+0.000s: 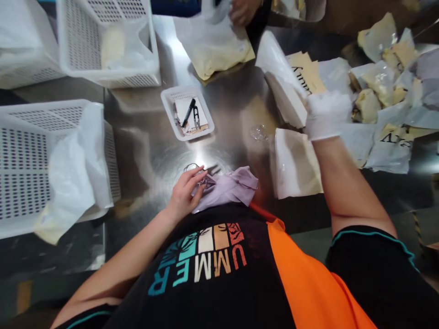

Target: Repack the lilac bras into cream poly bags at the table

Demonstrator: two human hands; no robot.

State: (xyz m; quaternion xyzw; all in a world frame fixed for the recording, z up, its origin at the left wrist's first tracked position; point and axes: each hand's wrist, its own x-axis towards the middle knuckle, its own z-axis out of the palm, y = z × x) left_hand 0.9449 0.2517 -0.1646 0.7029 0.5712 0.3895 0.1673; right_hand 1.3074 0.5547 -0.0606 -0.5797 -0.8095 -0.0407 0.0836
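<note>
My left hand (pixel 189 188) is bare, its fingers stretched and apart, and it rests on the left end of a folded lilac cloth (pixel 231 187). The cloth lies at the table's near edge, against my shirt. A thin dark cord loop (pixel 192 167) shows just beyond my fingertips. My right hand (pixel 327 114) wears a white glove and reaches out to the right, beside a stack of white plastic bags (pixel 283 87). Blur smears its fingers, so their grip cannot be made out. Below it lies another flat pile of white bags (pixel 297 164).
A small white basket (pixel 210 132) holds a marker, black thread snips and paper. Large white perforated crates (pixel 113 75) stand at left. Several bagged packets (pixel 372 96) are heaped at right. Crumpled clear plastic (pixel 259 132) lies mid-table. Across the table another person's hand (pixel 244 10) handles a bag (pixel 214 45).
</note>
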